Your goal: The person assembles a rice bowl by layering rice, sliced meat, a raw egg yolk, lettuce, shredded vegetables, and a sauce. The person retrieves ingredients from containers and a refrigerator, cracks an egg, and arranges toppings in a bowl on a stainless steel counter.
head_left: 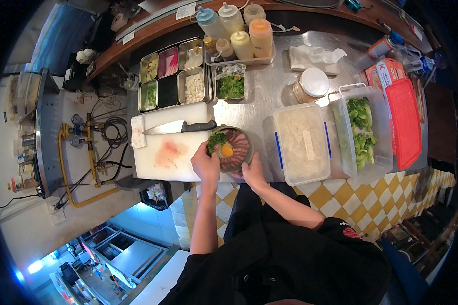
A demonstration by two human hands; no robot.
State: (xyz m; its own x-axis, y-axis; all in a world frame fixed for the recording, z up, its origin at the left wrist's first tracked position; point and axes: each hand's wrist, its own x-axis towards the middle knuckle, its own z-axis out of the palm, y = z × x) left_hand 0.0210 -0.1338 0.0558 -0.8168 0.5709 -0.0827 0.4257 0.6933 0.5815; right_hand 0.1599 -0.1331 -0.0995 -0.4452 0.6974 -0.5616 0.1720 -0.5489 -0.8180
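A round bowl is at the steel counter's front edge, just right of the cutting board. Sliced pinkish meat fans out in it around an orange egg yolk. At the bowl's upper left is a tuft of leafy greens. My left hand is closed at this side, its fingertips against the greens. With fingers wrapped round the lower right rim, my right hand grips the bowl. A black-handled knife lies across the white cutting board, which has a reddish stain.
Behind the board stand metal ingredient pans and a tray of squeeze bottles. A pan of chopped greens sits beside them. Rightward are a lidded jar, a lidded plastic container, a lettuce bin and a red lid.
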